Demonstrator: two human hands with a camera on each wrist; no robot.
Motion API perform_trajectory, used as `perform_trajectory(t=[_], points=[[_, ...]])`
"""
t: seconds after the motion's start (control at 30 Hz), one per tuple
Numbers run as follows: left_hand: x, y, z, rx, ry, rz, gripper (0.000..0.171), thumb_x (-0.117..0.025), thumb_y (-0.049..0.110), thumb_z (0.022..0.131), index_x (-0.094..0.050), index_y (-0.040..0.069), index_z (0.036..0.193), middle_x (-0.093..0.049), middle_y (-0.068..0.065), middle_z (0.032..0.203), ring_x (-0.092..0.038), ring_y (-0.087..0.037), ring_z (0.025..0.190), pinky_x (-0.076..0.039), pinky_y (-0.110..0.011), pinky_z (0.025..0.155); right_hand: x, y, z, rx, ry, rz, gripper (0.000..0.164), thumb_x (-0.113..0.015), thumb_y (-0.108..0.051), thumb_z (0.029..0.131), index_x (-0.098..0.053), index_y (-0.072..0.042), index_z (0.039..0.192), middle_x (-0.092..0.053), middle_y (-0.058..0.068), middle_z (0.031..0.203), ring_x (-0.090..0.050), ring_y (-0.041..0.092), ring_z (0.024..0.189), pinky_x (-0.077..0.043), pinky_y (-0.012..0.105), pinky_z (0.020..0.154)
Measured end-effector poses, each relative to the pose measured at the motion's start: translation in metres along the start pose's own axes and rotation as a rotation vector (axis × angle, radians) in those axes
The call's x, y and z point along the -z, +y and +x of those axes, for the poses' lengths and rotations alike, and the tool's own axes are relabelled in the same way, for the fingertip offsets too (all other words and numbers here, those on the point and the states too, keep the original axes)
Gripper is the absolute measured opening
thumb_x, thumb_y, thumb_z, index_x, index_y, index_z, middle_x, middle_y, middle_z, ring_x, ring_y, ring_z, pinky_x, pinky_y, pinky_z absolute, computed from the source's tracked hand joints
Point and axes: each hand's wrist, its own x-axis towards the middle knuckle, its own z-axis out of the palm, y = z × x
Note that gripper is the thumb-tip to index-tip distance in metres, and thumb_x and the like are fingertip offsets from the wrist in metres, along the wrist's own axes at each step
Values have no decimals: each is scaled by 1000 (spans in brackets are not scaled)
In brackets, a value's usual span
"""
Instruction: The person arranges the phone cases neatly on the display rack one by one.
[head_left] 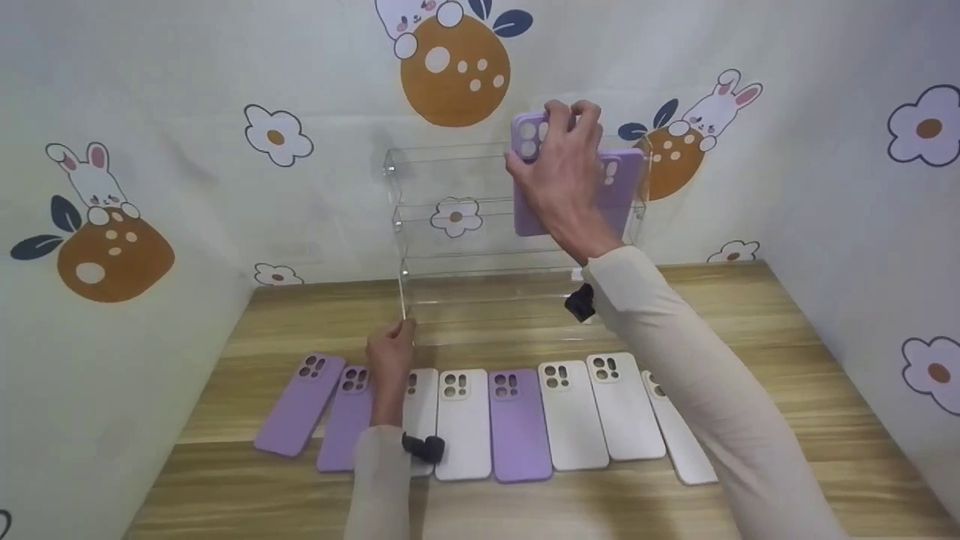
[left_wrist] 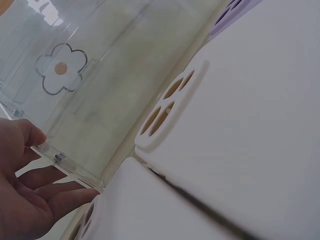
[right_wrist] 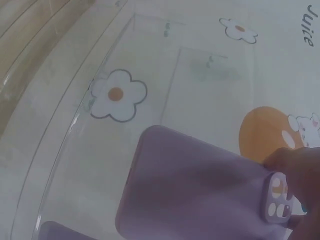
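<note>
My right hand (head_left: 562, 165) grips a purple phone case (right_wrist: 195, 185) near its camera-hole end, at the upper right of a clear acrylic tiered display rack (head_left: 401, 236). Just to its right, a second purple phone case (head_left: 621, 199) leans upright on the rack, partly behind my hand and wrist. Low on the rack's left side, my left hand (head_left: 391, 349) pinches the edge of the clear side panel; the left wrist view shows the thumb on one face and fingers (left_wrist: 70, 197) on the other.
A row of phone cases lies on the wooden table (head_left: 217, 420) before the rack: white ones (head_left: 463, 435) and purple ones (head_left: 521, 435). My left forearm covers part of one, my right sleeve another. Patterned walls (head_left: 322, 217) stand behind and at both sides.
</note>
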Motion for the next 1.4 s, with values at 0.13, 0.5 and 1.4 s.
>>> perform_trajectory(t=[0.13,0.5,1.4], points=[[0,1,-1,11,-12,-3,33,-63,37,94,-77,10,106,-52,3,60,-42,-11,53,-34,-25,46,-3,-2,7,-15,54,23,70,-70,-42,89,-40,-15,146,-31,10,145,-40,23,133,-50,32,105],[-1,0,-2,-37,20,-47,34,-66,36,91,-79,5,100,-64,-7,66,-44,-10,50,-36,-25,45,-15,-1,16,24,147,73,69,-70,-40,90,-40,-11,146,-30,12,145,-36,26,137,-40,28,115],[-1,0,0,-47,17,-38,29,-66,30,93,-79,7,103,-56,2,62,-44,-13,55,-37,-26,49,-64,29,-18,-1,172,-64,71,-74,-41,88,-42,-10,143,-32,17,148,-40,34,135,-50,46,101]])
